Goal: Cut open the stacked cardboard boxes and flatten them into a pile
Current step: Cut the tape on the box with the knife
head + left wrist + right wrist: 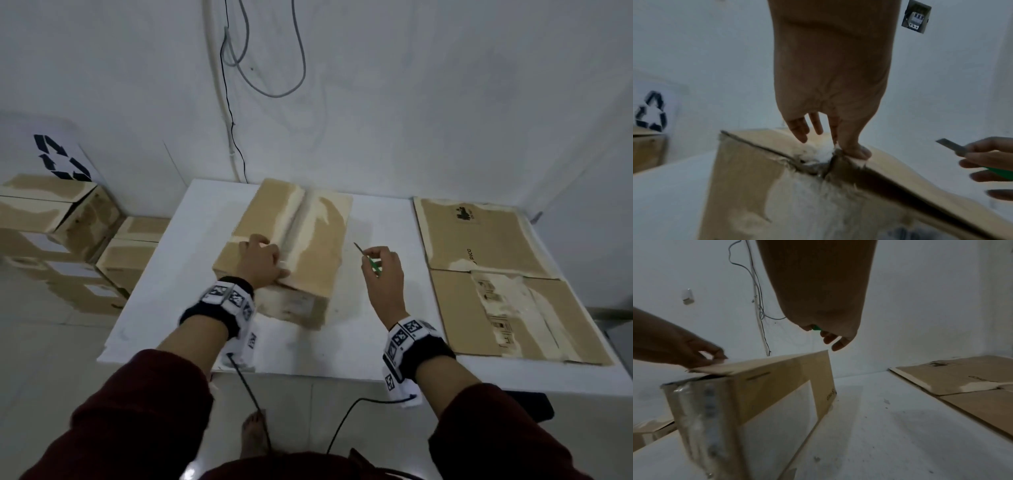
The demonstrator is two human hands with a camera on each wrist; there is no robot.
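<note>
Cardboard box [291,246], rough brown with torn pale patches, lies on the white tabletop [171,274], long axis running away from the person. Left hand [262,262] rests on its top seam, fingers relaxed. Right hand [383,270] grasps a green-handled knife [368,258], blade pointing toward the box.

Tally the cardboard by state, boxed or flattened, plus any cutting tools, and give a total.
Boxes still boxed: 5, one on the table under the left hand, four stacked on the floor
Flattened cardboard sheets: 2
Green-handled knife, in the right hand: 1
Total: 8
</note>
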